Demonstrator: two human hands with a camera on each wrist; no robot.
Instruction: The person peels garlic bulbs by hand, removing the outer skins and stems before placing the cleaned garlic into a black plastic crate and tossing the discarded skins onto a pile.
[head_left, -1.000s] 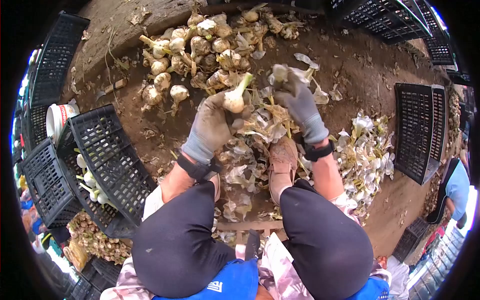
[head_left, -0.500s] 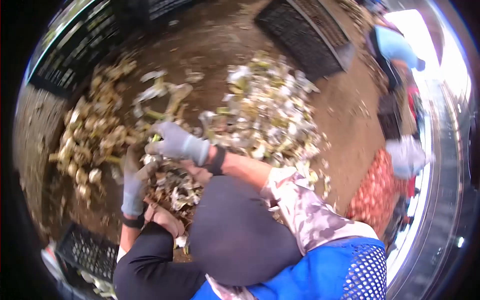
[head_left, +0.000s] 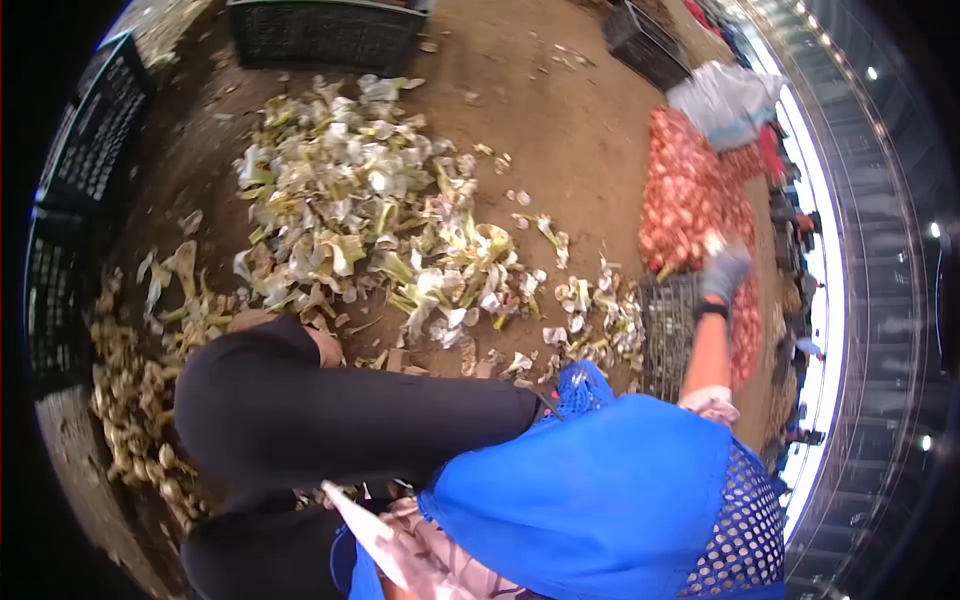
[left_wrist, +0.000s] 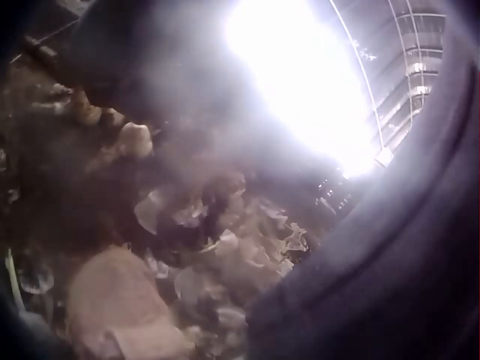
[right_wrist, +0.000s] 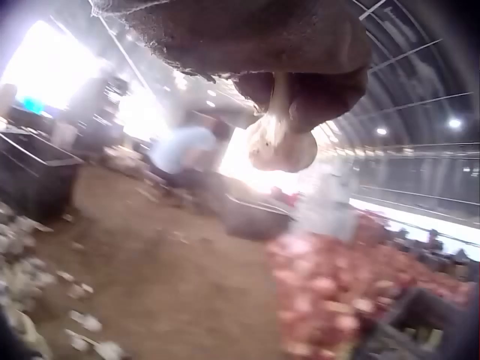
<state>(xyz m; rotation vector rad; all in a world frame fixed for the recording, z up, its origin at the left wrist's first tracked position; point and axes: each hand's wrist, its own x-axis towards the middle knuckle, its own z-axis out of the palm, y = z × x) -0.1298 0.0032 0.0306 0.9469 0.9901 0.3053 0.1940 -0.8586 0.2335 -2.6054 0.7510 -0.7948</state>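
Observation:
My gloved right hand (head_left: 728,272) reaches far out to the right, over a black crate (head_left: 668,335) beside a red net sack (head_left: 685,200). In the right wrist view its fingers pinch a pale garlic bulb (right_wrist: 283,150) by the stem, with the bulb hanging down. The head view does not show my left hand. The left wrist view has only a dark blur at its top, where the hand's shape cannot be made out. Below that lie garlic skins (left_wrist: 225,247) and a beige shoe (left_wrist: 120,300).
A wide heap of peeled garlic skins and leaves (head_left: 340,190) covers the dirt floor. Untrimmed garlic bulbs (head_left: 150,430) lie at the left. Black crates (head_left: 325,35) stand around, and a white sack (head_left: 725,100) is behind the red one. A person in light blue (right_wrist: 184,150) bends over farther off.
The head view has swung right. My right hand has left the other hand near the shoes and moved far right with the garlic bulb. The left hand has gone out of the head view.

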